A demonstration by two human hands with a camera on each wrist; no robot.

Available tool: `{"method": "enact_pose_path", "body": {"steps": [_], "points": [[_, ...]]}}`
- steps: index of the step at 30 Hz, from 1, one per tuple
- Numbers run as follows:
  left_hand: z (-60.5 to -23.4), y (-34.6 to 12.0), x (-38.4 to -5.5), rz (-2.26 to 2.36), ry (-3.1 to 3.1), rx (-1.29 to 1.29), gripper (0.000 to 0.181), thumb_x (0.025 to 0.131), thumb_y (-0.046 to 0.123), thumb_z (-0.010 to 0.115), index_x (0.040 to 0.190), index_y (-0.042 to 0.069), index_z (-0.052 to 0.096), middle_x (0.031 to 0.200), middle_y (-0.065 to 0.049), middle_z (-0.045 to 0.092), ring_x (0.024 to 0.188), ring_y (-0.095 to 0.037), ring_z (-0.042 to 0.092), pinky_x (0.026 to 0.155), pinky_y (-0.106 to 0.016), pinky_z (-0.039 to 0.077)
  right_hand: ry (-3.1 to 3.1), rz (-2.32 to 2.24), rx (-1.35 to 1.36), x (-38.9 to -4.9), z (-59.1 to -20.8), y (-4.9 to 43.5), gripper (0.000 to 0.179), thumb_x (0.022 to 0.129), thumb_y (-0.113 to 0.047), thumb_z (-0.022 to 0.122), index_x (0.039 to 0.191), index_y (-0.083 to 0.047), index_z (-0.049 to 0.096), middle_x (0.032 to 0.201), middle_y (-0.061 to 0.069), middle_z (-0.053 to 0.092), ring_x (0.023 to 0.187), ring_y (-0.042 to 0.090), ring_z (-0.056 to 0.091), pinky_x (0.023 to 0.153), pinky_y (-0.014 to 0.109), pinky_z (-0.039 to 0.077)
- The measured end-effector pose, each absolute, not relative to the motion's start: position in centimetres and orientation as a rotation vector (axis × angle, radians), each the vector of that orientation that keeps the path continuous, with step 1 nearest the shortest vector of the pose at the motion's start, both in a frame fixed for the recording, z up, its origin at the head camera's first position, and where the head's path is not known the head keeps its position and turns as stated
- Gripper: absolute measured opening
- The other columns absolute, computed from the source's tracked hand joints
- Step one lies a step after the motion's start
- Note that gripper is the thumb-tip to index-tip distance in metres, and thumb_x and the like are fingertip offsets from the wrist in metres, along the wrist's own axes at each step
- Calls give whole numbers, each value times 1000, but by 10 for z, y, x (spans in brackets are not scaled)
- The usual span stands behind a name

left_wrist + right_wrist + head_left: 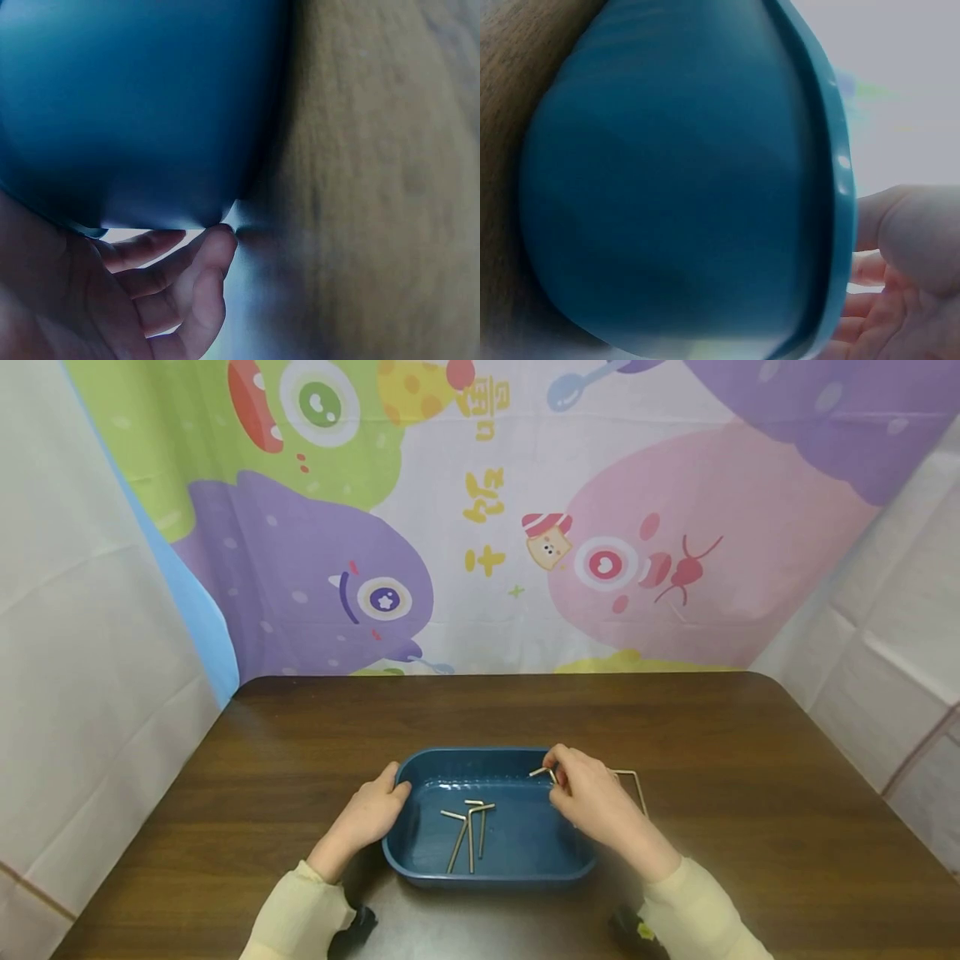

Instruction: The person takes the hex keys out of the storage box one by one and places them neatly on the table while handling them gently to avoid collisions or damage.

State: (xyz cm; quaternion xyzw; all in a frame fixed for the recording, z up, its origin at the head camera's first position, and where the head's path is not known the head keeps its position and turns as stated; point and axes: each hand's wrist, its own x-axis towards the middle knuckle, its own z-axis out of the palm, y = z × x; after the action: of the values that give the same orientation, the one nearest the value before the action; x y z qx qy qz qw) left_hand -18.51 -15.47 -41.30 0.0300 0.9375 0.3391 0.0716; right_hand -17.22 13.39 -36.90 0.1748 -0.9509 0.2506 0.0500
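A blue rectangular tray (pixel 525 839) stands on the table. Its left end is gripped by my left hand (pixel 375 808), thumb over the rim and fingers against the outer wall in the left wrist view. Three L-shaped hex keys (pixel 471 843) lie together on the tray floor, left of its middle. Above the tray's right end, my right hand (pixel 596 793) pinches another hex key (pixel 537 772) between thumb and fingers; part of it is hidden by the hand. In the right wrist view the tray wall (pixel 667 187) hides the fingertips.
A larger bent metal rod (pixel 637 789), like a hex key, lies on the table just right of the tray, partly behind my right hand. The brown wooden table (pixel 300 718) ends at a cartoon-printed curtain (pixel 480 610). Pale cloth hangs on both sides.
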Motion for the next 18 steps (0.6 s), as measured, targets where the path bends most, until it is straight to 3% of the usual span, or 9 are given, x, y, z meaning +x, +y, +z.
{"method": "enact_pose_path", "body": {"steps": [18], "points": [[-412,-154,-185,1013,2825,88,19,94,22,37,100,8,46,84,-10,54,72,-23,51,61,-36,42,-2833,767,544,-176,-364,144,26,71,0,60,96,-7,56,71,-1,46,63,11,43,61,27,37]]}}
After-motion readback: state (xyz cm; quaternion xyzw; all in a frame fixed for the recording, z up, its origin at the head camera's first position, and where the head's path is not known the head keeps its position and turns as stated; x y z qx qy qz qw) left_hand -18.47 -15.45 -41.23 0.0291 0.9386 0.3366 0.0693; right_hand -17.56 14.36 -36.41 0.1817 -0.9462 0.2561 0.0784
